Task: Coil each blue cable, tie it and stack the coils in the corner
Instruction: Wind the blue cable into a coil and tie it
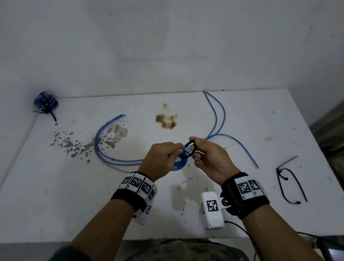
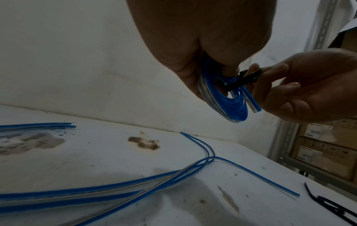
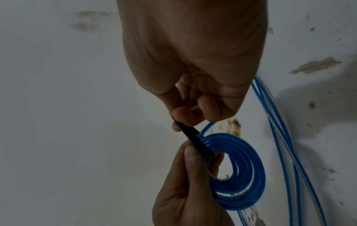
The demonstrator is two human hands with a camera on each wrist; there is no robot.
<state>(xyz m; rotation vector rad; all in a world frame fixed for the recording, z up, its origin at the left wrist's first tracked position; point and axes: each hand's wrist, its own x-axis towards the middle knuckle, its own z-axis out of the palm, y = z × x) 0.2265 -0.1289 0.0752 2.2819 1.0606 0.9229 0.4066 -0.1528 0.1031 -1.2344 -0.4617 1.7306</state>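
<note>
A white, stained counter (image 1: pixel 256 185) fills the lower half of the head view, set into a corner of white walls. Across its middle lie several loose blue cables (image 1: pixel 106 155), curving from about 10 o'clock of the hands round to 2 o'clock, with one end running out toward 4 o'clock. In the far left corner, at roughly 10 o'clock from the hands and well apart from them, sits a stack of tied blue coils (image 1: pixel 46 102) with black tie tails sticking out. At 4 o'clock, near the counter's right edge, lie spare black cable ties (image 1: pixel 290 182).

Both hands are raised above the counter's centre, close together. The left hand (image 1: pixel 161 159) has its fingers curled round a small blue cable coil (image 1: pixel 179 163), which hangs below and between the two hands; in the left wrist view the coil (image 2: pixel 226 105) sits just under the fingers, at 5 o'clock of the palm. A black cable tie (image 1: pixel 189 147) passes through the coil's centre hole and arches up over it. The right hand (image 1: pixel 211 158) pinches this tie between thumb and fingertips; in the right wrist view the tie (image 3: pixel 193 137) runs from that pinch down toward 5 o'clock into the coil (image 3: pixel 243 175), with the left hand (image 3: pixel 183 191) gripping the coil's left side from 6 o'clock. Whether the tie is yet locked cannot be told.
</note>
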